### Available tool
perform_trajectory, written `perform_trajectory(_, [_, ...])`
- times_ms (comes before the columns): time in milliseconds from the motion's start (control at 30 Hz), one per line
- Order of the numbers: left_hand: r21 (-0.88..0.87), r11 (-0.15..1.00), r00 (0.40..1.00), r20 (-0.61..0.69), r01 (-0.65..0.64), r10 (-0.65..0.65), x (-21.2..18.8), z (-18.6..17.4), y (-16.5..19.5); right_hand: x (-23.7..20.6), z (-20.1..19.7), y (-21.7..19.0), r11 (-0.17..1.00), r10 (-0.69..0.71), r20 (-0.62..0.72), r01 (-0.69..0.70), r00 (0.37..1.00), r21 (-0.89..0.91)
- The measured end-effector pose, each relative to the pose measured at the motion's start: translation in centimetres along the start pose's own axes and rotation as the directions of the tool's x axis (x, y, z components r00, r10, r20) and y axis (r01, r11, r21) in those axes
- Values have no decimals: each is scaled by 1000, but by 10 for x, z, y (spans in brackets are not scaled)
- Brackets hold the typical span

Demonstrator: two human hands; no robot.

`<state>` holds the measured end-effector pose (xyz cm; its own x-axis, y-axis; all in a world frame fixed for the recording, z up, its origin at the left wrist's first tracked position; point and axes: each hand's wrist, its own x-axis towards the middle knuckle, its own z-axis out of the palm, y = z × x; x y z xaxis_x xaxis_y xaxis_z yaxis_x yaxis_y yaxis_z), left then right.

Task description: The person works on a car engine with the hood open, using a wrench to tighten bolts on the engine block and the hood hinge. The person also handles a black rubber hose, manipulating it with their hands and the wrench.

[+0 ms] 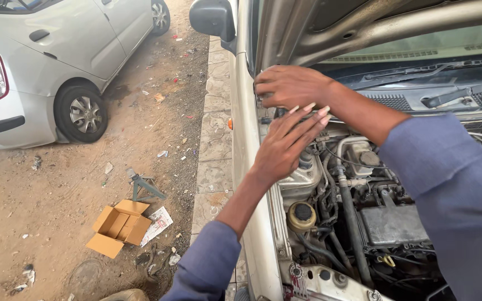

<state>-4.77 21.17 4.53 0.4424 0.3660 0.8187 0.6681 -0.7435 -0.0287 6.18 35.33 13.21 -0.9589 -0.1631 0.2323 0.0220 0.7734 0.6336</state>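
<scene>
Right hand (pixel 288 86) is closing on the rigid, heavy-looking raised bonnet's (pixel 330 25) hinge corner, its grip contents hidden; left hand (pixel 285 145) is hovering open-fingered beside it.

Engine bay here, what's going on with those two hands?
A person in blue sleeves leans over the open engine bay of a light-coloured car, under its raised hood. The right hand is curled at the bay's rear corner near the fender; whether it grips anything is unclear. The left hand is spread open just below it. An open cardboard box lies on the dirt.
</scene>
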Motion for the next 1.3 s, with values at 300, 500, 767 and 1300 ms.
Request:
perform_trajectory(300, [-149,989,1000,-18,-16,14,-10,0,-22,20,16,20,983,-106,302,53,947,178])
perform_trajectory(500, [-135,962,967,64,-236,246,1,13,-43,8,28,5,955,105,93,-126,990,269])
perform_trajectory(767, [-36,945,943,53,-326,328,-1,12,-46,1,31,-14,930,306,71,-314,949,192])
perform_trajectory(1300, [-71,904,901,79,-422,427,-5,-8,-62,11,36,-27,879,456,172,-472,873,70])
